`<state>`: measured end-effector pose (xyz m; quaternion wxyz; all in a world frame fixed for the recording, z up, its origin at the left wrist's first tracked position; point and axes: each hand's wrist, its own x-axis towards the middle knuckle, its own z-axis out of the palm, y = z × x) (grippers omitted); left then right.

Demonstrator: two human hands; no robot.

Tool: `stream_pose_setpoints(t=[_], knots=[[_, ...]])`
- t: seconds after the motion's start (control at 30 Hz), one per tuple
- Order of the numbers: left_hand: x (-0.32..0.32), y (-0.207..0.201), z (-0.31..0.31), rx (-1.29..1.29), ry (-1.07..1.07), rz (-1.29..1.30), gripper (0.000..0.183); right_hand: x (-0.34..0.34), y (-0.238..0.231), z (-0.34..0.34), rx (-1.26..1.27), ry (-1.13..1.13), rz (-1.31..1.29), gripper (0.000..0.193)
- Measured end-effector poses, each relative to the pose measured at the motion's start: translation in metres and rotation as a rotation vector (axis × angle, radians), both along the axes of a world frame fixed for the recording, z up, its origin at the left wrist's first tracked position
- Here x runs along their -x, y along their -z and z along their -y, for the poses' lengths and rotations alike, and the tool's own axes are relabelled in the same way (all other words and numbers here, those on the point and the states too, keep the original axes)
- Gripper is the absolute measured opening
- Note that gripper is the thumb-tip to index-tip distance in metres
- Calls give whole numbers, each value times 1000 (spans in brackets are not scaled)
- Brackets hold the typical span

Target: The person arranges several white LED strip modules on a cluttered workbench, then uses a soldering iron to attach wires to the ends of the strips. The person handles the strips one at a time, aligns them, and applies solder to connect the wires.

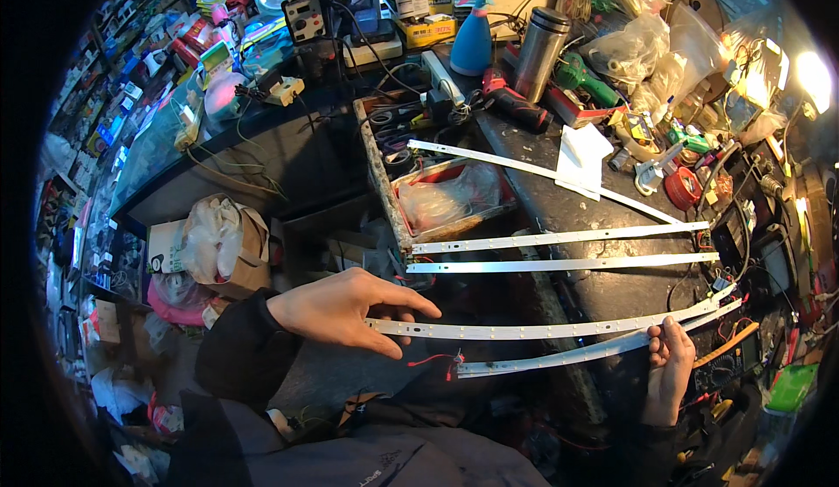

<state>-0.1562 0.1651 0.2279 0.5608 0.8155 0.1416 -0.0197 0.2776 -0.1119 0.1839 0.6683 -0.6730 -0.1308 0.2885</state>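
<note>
A long white LED strip (524, 332) stretches across in front of me. Its left end lies in my left hand (336, 312), with the index finger and thumb apart and other fingers behind the strip. Near its right end, my right hand (669, 360) pinches it, thumb up and fingers curled. Just below runs a second LED strip (559, 360), angled up toward the right hand; whether that hand grips it too is unclear. Red wires (434, 360) hang from its left end. Beyond the hands lie more strips: a middle strip (559, 264), an upper strip (559, 239) and a slanted strip (489, 158).
An open drawer (384, 172) holds a tray with a plastic bag (450, 194). On the dark bench (629, 290) stand a steel flask (542, 54), blue spray bottle (472, 41), red-black power tool (516, 102) and white paper (583, 159). A multimeter (725, 369) lies right.
</note>
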Motion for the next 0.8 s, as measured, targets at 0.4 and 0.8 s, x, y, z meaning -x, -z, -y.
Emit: stream_pose_setpoints(t=[0.4, 0.8], knots=[[-45, -9, 6, -324, 29, -45, 40, 6, -3, 0, -69, -146, -44, 21], [-96, -30, -24, -275, -210, 97, 24, 13, -19, -1, -150, -236, -71, 42]])
